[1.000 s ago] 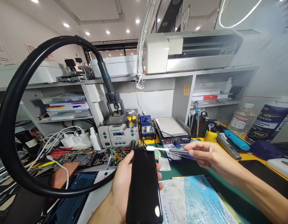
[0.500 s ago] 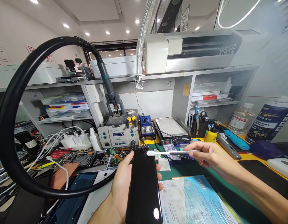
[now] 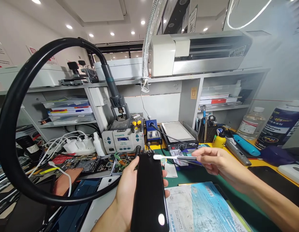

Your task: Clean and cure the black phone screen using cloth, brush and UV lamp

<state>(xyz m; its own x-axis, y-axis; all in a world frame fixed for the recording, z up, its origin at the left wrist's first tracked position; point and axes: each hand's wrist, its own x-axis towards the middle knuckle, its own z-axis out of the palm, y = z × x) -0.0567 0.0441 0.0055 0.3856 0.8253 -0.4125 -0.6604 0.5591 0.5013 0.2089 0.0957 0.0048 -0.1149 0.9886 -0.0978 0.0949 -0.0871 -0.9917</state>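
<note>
My left hand (image 3: 125, 193) wraps around a black smartphone (image 3: 150, 190), thumb on one edge and fingertips on the other. The phone's dark glossy face is toward me, with a bright reflection low on it. In my right hand (image 3: 213, 159), thumb and fingers pinch the grey handle of a white-headed toothbrush (image 3: 172, 157). Its head lies across the phone's top end, by the right edge; the bristles are not visible. Beneath my right arm is a blue and white printed sheet (image 3: 200, 206) on the green mat (image 3: 188, 175).
A hot-air rework station (image 3: 124, 140) with a thick black hose (image 3: 9, 129) looping along the left stands behind. Several phones and circuit boards (image 3: 84, 164) crowd the left side. A heating plate (image 3: 179, 133), a yellow bottle (image 3: 219, 140) and a spray can (image 3: 281, 124) are at the right.
The toothbrush head has shifted slightly right and up along the phone's top end. My left hand and the phone stay almost in place.
</note>
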